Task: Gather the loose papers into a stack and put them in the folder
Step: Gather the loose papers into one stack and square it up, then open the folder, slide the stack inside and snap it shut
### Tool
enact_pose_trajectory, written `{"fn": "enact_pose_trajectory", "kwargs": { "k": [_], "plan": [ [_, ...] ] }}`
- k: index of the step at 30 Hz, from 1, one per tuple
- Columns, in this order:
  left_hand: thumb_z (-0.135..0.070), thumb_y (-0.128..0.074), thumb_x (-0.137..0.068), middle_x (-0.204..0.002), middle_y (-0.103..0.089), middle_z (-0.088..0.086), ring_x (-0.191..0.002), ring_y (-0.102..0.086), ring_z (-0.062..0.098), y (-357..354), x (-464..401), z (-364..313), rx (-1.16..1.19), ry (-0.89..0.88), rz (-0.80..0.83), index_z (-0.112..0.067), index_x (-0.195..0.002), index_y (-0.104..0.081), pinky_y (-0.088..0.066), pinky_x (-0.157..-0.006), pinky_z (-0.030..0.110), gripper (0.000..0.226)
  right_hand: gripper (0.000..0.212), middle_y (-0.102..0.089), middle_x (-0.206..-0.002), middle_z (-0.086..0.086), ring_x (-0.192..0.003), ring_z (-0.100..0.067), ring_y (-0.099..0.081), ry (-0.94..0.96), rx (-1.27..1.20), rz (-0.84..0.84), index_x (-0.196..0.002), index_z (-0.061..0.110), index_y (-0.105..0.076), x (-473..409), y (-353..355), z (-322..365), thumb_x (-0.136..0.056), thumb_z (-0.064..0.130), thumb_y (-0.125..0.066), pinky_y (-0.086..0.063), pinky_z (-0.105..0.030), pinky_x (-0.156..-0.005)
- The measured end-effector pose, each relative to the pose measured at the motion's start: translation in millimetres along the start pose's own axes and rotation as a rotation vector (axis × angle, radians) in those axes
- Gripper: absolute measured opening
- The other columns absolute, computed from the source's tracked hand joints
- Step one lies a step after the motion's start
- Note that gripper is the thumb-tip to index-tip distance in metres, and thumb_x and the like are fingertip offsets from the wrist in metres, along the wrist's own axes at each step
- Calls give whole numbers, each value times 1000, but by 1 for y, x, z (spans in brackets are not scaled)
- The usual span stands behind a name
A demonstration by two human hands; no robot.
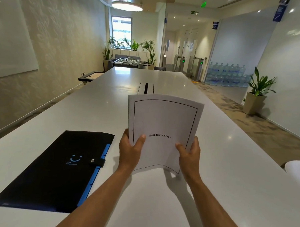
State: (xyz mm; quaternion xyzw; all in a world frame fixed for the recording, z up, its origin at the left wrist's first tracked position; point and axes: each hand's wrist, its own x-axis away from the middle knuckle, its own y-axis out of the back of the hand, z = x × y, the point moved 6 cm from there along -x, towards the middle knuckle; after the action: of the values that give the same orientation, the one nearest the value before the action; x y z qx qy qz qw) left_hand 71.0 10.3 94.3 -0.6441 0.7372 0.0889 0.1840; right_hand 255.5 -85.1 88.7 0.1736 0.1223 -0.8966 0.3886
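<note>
Stack of papers (164,124) held upright above the white worktop (229,178), lower edge lifted clear and casting a shadow below. Top sheet printed with a thin black border and the word BIBLIOGRAPHY (upper edge bowing slightly away). Left hand (129,151) clamped on the stack's left edge, thumb pressed across the front, fingers wrapped behind. Right hand (189,154) gripping the right edge the same way, thumb on the front sheet. Both forearms bare, reaching forward from the bottom of the view.

Black folder (56,171) lying flat on the worktop to the left of the hands, well apart from the papers, blue edge along its right side, strap with a metal snap (92,160) fastened across that edge, so closed. Small blue smile mark on its cover.
</note>
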Motion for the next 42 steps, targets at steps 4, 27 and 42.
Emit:
{"fn": "enact_pose_trajectory", "kwargs": {
  "k": [4, 27, 42],
  "plan": [
    [-15, -65, -90, -106, -65, -7, -99, -64, 4, -4, 0, -5, 2, -4, -24, -25, -114, -55, -55, -84, 21, 28, 32, -59, -104, 12, -95, -3, -62, 34, 26, -44, -102, 34, -50, 3, -4, 7, -93, 5, -57, -51, -10, -71],
    [-16, -47, -99, -144, -44, 16, -128, -46, 31, 2, 3, 50, -451, 463, 137, -11, -145, -31, -39, -89, 31, 49, 52, -62, -117, -12, -104, -33, -63, -538, 404, 138, -132, 15, -41, 5, 17, -64, -83, 8, -53, -52, -45, -90],
    [-6, -51, -95, -141, -40, 15, -119, -49, 28, -6, 23, 88, -927, 275, 247, -8, -149, -17, -44, -92, 33, 64, 18, -49, -77, -7, -66, -26, -44, -344, 881, 182, -86, 7, -38, 18, 6, -69, -71, -2, -45, -31, -31, -57]
  ]
}}
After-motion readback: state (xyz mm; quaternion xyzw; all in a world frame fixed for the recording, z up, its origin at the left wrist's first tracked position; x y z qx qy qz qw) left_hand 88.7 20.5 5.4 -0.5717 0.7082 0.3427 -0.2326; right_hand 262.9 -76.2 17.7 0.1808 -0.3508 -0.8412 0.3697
